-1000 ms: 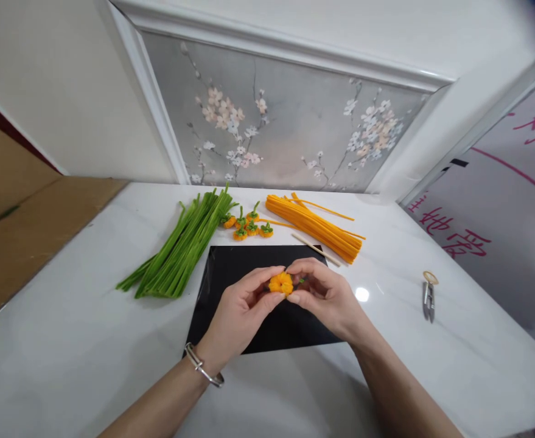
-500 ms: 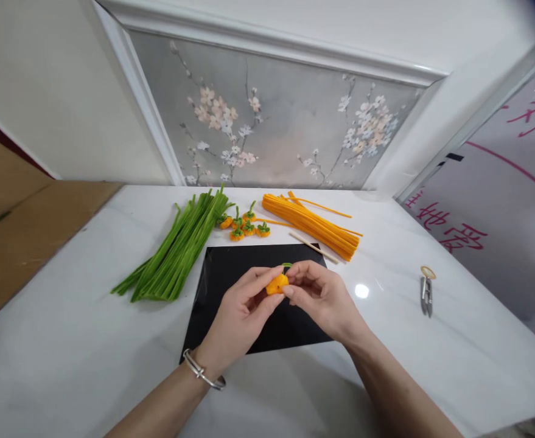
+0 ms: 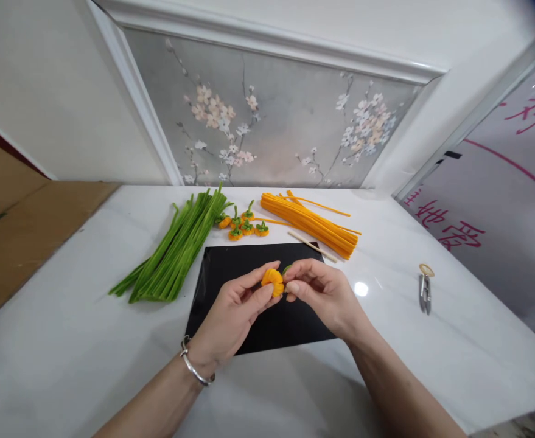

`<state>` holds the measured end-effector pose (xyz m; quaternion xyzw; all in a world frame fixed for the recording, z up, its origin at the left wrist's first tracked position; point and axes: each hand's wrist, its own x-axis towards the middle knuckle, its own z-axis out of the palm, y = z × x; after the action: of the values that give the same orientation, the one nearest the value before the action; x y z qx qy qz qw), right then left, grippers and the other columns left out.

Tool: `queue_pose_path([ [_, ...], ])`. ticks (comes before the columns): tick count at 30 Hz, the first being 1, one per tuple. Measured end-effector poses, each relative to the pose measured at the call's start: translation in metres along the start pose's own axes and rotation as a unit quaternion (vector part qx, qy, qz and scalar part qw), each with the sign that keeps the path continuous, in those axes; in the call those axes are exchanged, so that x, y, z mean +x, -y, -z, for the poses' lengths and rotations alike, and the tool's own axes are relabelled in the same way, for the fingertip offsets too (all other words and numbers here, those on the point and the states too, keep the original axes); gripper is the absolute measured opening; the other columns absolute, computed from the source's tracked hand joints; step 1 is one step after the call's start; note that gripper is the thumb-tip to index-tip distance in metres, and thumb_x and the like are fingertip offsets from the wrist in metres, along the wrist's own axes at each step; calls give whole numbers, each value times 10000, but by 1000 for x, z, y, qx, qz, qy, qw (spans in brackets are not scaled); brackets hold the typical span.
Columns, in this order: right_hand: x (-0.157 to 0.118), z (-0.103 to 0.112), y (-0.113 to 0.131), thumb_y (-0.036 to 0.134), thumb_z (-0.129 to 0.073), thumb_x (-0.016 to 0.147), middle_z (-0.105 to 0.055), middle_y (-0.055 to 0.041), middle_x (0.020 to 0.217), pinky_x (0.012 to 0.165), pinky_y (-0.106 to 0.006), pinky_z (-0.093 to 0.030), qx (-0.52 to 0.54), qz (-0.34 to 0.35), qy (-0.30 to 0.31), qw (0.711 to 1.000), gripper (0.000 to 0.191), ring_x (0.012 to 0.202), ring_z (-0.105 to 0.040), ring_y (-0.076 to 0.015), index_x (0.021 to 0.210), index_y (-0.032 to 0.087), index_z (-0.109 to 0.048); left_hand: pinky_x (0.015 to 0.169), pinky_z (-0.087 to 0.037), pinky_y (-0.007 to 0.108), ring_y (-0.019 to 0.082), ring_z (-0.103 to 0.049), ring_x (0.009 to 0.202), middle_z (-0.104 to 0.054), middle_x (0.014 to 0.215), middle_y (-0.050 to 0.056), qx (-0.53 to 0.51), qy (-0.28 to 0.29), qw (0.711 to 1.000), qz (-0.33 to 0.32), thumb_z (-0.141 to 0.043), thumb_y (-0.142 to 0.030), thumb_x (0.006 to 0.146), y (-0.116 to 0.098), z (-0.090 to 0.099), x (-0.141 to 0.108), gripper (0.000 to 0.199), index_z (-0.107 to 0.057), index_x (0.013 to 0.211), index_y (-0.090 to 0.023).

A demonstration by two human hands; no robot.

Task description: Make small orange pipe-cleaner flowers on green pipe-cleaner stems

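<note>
Over the black mat (image 3: pixel 221 258), my left hand (image 3: pixel 235 307) pinches a small ribbed pumpkin (image 3: pixel 272 281) of orange pipe cleaner between thumb and fingers. Close against its right side is my right hand (image 3: pixel 319 292), with thumb and fingertips drawn together. A bit of green pipe cleaner (image 3: pixel 286 269) shows at those right fingertips; most of it is hidden by the fingers. Behind the mat stand several finished-looking orange pumpkins (image 3: pixel 248 227) with green tops and stems.
A bundle of green pipe cleaners (image 3: pixel 171 255) lies left of the mat. Orange pipe cleaners (image 3: pixel 310 225) are bundled at the back right, a pale wooden stick (image 3: pixel 311 246) before them. Thread snips (image 3: pixel 425 291) lie far right. A cardboard box (image 3: pixel 30 225) borders the left.
The orange pumpkin has been turned in my left hand, so its ribbed face now shows. My right fingers have drawn slightly away from it, with green between them.
</note>
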<state>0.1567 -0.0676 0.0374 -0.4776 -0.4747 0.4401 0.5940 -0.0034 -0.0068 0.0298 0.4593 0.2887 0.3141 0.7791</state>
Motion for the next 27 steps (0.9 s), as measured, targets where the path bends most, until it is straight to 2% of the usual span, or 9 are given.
queue_pose_path([
  [4, 0, 0, 0, 330, -691, 790, -648, 3, 740, 613, -250, -558, -22, -14, -12, 1000, 177, 615, -620, -105, 844, 175, -624, 874, -501, 305, 171, -609, 945, -690, 1081, 41, 11, -17, 1000, -4, -762, -279, 736, -3, -4, -2, 360, -720, 1092, -253],
  [6, 0, -2, -1, 299, -675, 803, -653, 0, 739, 599, -252, -563, -57, 0, -15, 998, 137, 613, -625, -112, 844, 180, -622, 869, -491, 291, 169, -603, 936, -695, 1060, 42, 22, -25, 999, -11, -774, -254, 719, -4, -5, -2, 366, -726, 1081, -240],
  [9, -3, -4, -4, 202, -589, 859, -672, -23, 810, 638, -269, -570, -186, 113, -34, 975, 52, 667, -638, -129, 865, 198, -641, 791, -494, 229, 117, -597, 820, -703, 944, 20, -13, -27, 999, 16, -776, -230, 718, -4, -5, -2, 375, -722, 1089, -230],
  [12, -4, -3, -9, 119, -511, 893, -677, -53, 891, 738, -299, -568, -303, 253, -44, 918, 168, 802, -643, -160, 914, 211, -650, 712, -489, 178, 77, -572, 725, -688, 866, 9, -56, -8, 997, 55, -774, -218, 723, -5, -5, -2, 366, -723, 1085, -222],
  [15, -4, -2, -13, 75, -480, 894, -668, -78, 935, 757, -317, -567, -349, 312, -34, 883, 213, 847, -628, -175, 975, 199, -634, 684, -484, 165, 70, -556, 703, -679, 858, 17, -59, 5, 996, 66, -781, -210, 711, -7, -5, -2, 353, -736, 1062, -212],
  [18, -4, -3, -14, 66, -473, 886, -663, -93, 930, 753, -335, -566, -381, 330, -27, 863, 211, 833, -614, -184, 980, 179, -625, 680, -478, 170, 72, -542, 694, -667, 827, 9, -45, 7, 997, 61, -773, -218, 715, -7, -5, -2, 345, -737, 1058, -213],
  [20, -4, -5, -12, 76, -460, 892, -658, -93, 899, 742, -334, -564, -389, 330, -24, 860, 197, 812, -608, -182, 958, 170, -620, 704, -478, 188, 83, -547, 712, -667, 829, 4, -14, -3, 999, 42, -746, -217, 739, -5, -5, -2, 337, -729, 1075, -222],
  [24, -5, -8, -6, 91, -437, 907, -643, -82, 864, 745, -328, -559, -389, 310, -21, 867, 189, 805, -607, -178, 914, 178, -605, 870, -468, 270, 160, -577, 951, -663, 1050, 29, 137, -42, 987, -65, -693, -219, 785, -1, -3, -1, 334, -704, 1118, -236],
  [27, -6, -8, -3, 92, -436, 911, -639, -84, 882, 757, -325, -553, -384, 287, -22, 877, 185, 823, -609, -178, 910, 181, -597, 913, -470, 318, 203, -566, 1047, -640, 1154, 45, 176, -37, 980, -88, -673, -263, 807, 1, -2, -2, 346, -684, 1152, -244],
])
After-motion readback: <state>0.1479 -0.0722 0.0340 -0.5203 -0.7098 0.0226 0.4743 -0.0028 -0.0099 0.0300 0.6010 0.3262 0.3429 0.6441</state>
